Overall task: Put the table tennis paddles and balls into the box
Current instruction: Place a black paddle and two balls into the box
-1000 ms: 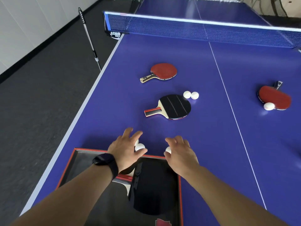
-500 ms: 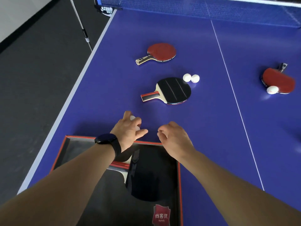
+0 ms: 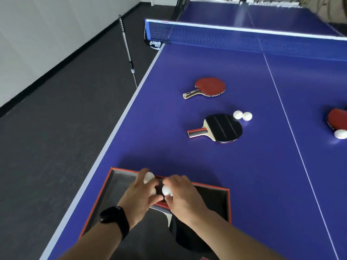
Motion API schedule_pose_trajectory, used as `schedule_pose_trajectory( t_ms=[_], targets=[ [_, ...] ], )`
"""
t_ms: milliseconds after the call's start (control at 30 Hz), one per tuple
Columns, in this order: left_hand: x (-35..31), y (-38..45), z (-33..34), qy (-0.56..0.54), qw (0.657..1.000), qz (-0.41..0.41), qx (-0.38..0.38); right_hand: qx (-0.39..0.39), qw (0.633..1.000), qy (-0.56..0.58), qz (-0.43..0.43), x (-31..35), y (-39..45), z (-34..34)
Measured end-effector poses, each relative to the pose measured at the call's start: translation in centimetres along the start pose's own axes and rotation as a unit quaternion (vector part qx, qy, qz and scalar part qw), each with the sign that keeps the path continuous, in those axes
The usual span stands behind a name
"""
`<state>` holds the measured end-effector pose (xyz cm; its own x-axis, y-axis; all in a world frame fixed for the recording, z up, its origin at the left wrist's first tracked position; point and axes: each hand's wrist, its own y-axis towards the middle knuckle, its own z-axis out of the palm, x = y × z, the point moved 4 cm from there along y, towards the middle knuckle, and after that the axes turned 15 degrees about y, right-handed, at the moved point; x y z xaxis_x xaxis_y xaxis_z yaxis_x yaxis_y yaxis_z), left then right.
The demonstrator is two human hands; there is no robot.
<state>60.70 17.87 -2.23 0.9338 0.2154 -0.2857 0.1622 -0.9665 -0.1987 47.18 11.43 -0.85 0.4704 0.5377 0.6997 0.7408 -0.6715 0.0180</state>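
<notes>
A black box with a red rim lies at the near left of the blue table, with a black paddle inside it. Over the box's far end, my left hand grips white balls and my right hand holds one white ball. Farther out lie a black paddle, a red paddle and two white balls. Another red paddle with a ball sits at the right edge.
The net crosses the table at the back. A white centre line runs down the table. A metal pole leans beyond the table's left edge, above dark floor.
Both hands closed on the balls beyond the box and drew them back over the box's far end. The camera view also shifted left.
</notes>
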Motion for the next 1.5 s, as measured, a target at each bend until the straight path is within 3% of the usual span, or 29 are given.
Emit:
schedule_pose_trajectory(
  t_ms=[300, 633, 800, 967, 1100, 1200, 1333, 1500],
  targets=[
    [-0.8, 0.8, 1.0, 0.028, 0.999, -0.015, -0.005, -0.017, 0.999, -0.037, -0.023, -0.8, 0.1, 1.2],
    [-1.6, -0.2, 1.2, 0.016, 0.993, -0.075, -0.084, -0.013, 1.0, -0.022, -0.015, -1.7, -1.0, -0.5],
    [-0.7, -1.2, 1.2, -0.024, 0.98, -0.151, -0.128, -0.031, 0.999, -0.025, 0.003, -2.8, -2.0, -1.9],
    [-0.5, -0.9, 1.6, 0.037, 0.969, -0.215, -0.118, -0.031, 0.999, -0.022, 0.026, -3.6, -3.0, -3.3],
    [-1.3, -1.2, 2.1, 0.121, 0.977, -0.157, -0.081, -0.026, 0.997, -0.023, 0.061, -4.4, -4.2, -6.1],
    [-2.8, -0.6, -0.5, 0.108, 0.957, -0.236, -0.128, -0.03, 0.995, -0.026, 0.095, -5.4, -5.3, -9.8],
    [-8.9, 3.8, -4.2, 0.108, 0.97, -0.137, -0.171, -0.079, 0.986, -0.03, 0.141, -7.8, -7.0, -16.8],
    [-22.0, 11.1, -9.4, 0.051, 0.973, 0.017, -0.224, -0.167, 0.967, -0.042, 0.186, -12.4, -10.1, -27.4]
  ],
)
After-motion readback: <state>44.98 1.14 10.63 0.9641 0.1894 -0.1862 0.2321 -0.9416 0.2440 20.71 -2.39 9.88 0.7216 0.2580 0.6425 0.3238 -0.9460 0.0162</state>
